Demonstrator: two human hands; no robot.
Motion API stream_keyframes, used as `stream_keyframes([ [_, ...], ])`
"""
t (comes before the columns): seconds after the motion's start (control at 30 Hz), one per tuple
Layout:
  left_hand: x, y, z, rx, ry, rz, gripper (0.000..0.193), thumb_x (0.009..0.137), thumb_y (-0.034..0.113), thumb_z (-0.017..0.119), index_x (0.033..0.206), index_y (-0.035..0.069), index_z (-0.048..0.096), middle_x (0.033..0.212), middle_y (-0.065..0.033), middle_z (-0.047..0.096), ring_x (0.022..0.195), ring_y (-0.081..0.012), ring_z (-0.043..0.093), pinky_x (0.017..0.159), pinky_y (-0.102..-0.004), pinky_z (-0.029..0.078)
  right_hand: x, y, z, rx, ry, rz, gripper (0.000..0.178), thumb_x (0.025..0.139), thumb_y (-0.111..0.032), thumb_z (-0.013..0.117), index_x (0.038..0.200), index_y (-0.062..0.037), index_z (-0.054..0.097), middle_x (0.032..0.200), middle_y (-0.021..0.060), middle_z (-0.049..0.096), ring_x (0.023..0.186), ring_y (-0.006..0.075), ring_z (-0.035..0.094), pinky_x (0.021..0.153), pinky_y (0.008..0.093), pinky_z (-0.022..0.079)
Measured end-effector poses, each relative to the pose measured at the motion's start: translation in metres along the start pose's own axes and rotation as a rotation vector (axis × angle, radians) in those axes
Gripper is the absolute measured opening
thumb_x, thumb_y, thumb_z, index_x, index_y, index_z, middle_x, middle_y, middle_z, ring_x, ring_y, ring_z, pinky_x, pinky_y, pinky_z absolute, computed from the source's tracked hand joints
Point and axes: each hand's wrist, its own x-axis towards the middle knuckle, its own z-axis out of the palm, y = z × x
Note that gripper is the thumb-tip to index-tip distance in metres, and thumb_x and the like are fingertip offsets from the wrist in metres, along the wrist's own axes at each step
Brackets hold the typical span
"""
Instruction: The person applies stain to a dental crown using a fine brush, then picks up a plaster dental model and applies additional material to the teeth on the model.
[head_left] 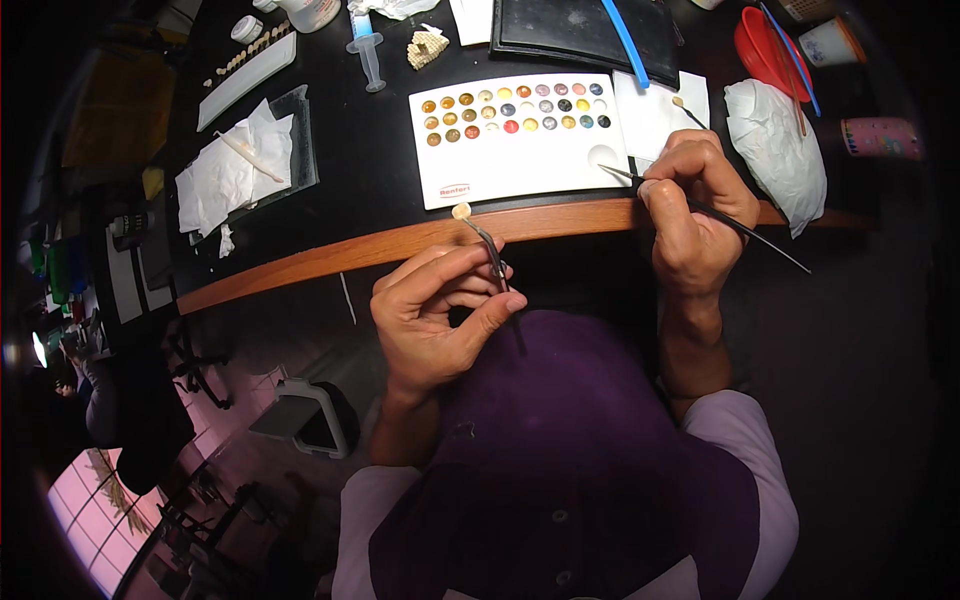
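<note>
My left hand (pixel 430 310) is closed round slim dark locking tweezers (pixel 494 256). At their tip, just off the front edge of the bench, sits a small cream dental crown (pixel 461 211). My right hand (pixel 700 215) pinches a thin black paintbrush (pixel 762 238). Its pointed tip is over the round mixing well (pixel 605 157) of a white palette (pixel 530 170); whether it touches is too fine to tell. Rows of brown, yellow, red, blue and grey stains fill the palette's upper half. A second stick with a pale tip (pixel 679 102) runs behind my right knuckles, its hold hidden.
Crumpled white tissue (pixel 775 150) and a red bowl (pixel 765 55) with sticks lie right. Left are tissues on a dark glass slab (pixel 300 150), and a white tray (pixel 250 80) beside a row of tooth-shaped tabs. A syringe (pixel 367 55) lies behind; a wooden strip (pixel 350 245) edges the bench.
</note>
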Motion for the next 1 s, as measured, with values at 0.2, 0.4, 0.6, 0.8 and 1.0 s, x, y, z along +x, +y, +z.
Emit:
stream_keyframes([
  [0.2,0.002,0.004,0.000,0.000,-0.027,-0.044,0.041,0.079,-0.011,0.082,0.117,-0.013,0.067,0.099,-0.0206,0.072,0.082,-0.0191,0.076,0.075,-0.0248,0.063,0.000,0.000,-0.001,0.065,-0.005,-0.055,0.004,0.073,0.004,0.060,0.074,0.0004,0.061,0.080,0.0053,0.054,0.069,0.0084,0.047,0.060,0.0230,0.036],
  [0.4,0.001,0.004,0.000,-0.021,-0.023,-0.107,0.043,0.080,-0.013,0.080,0.121,-0.014,0.065,0.098,-0.0204,0.072,0.083,-0.0196,0.076,0.076,-0.0252,0.062,-0.009,-0.012,0.021,0.174,-0.051,-0.294,0.014,0.070,0.003,0.067,0.082,-0.0033,0.065,0.077,0.0073,0.065,0.079,0.0179,0.055,0.070,0.0272,0.045],
  [0.6,0.005,0.004,0.004,-0.051,0.009,-0.046,0.038,0.078,-0.012,0.083,0.113,-0.011,0.069,0.095,-0.0137,0.072,0.080,-0.0126,0.073,0.069,-0.0207,0.062,-0.017,-0.021,0.042,0.149,-0.109,-0.436,0.021,0.073,0.000,0.067,0.092,-0.0072,0.063,0.074,0.0050,0.066,0.083,0.0225,0.054,0.079,0.0360,0.046],
  [0.8,0.006,0.005,0.004,-0.003,0.000,-0.009,0.036,0.078,-0.013,0.083,0.112,-0.011,0.070,0.093,-0.0126,0.071,0.079,-0.0127,0.073,0.069,-0.0215,0.063,-0.016,-0.016,0.048,0.171,-0.075,-0.451,0.020,0.065,-0.001,0.070,0.083,-0.0065,0.069,0.073,0.0025,0.069,0.079,0.0223,0.058,0.072,0.0319,0.048],
  [1.0,0.006,0.004,0.004,0.015,-0.002,-0.002,0.037,0.077,-0.012,0.083,0.111,-0.011,0.070,0.093,-0.0126,0.071,0.080,-0.0131,0.073,0.070,-0.0222,0.063,-0.016,-0.016,0.048,0.165,-0.095,-0.445,0.020,0.068,-0.001,0.070,0.086,-0.0071,0.067,0.073,0.0029,0.068,0.080,0.0223,0.056,0.074,0.0331,0.047],
])
